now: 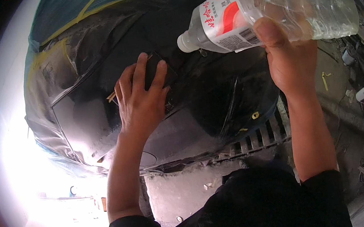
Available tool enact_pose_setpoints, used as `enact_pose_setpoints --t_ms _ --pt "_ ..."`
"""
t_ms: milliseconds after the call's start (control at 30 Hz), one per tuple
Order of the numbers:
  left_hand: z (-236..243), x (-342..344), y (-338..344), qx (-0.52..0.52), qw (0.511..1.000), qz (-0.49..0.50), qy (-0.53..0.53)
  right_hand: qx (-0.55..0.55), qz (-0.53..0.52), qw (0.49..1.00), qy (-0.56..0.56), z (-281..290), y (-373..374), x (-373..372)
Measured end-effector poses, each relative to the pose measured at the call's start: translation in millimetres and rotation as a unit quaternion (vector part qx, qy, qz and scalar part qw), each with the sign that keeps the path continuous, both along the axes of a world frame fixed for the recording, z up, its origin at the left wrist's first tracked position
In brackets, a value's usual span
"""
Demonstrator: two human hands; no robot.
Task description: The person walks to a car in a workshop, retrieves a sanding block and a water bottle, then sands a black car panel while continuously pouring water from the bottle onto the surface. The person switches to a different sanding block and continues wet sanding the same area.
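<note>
Bottle (259, 4) lies sideways in right fingers (270, 34), forearm (310, 130) outstretched.

1. Mounted on the person's head, at the left of a side-by-side pair; wide fisheye.
2. Aimed steeply down and forward, over the black shirt (264, 203) at lower centre, onto the dark glossy panel (202, 97) across mid-frame.
3. Upright, unmirrored; taking in both bare forearms (313, 139) from behind and above.
4. Close to the left hand (141, 102), left of centre; seemingly nearer to the clear bottle (252, 4), large at upper right.
5. Farther from the floor (339, 81), seen past the panel at right.
6. Bending straight edges toward a dark, rounded rim.
</note>
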State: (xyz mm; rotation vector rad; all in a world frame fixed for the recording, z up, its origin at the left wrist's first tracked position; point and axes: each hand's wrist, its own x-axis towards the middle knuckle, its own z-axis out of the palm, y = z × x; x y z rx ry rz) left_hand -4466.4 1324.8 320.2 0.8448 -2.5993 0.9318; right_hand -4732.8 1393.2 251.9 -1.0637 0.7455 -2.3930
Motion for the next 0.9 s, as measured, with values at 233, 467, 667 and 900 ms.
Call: enact_pose_setpoints --t_ms 233,467,667,900 --pt "7.7 -35.7 -13.2 0.001 1.000 -0.015 -0.004 -0.010 -0.098 0.990 0.100 2.0 -6.0 5.2" --pt "3.8 -13.1 -6.4 -0.015 1.000 -0.021 -0.003 0.004 -0.064 0.990 0.122 -5.5 -3.1 -6.5" --pt "4.2 -29.4 -12.1 -0.002 1.000 0.002 -0.001 -0.005 -0.110 0.992 0.064 18.7 -3.3 21.7" --pt "-6.1 78.8 20.3 -0.035 0.998 0.049 -0.001 -0.056 0.040 0.998 0.007 8.5 4.2 -0.9"
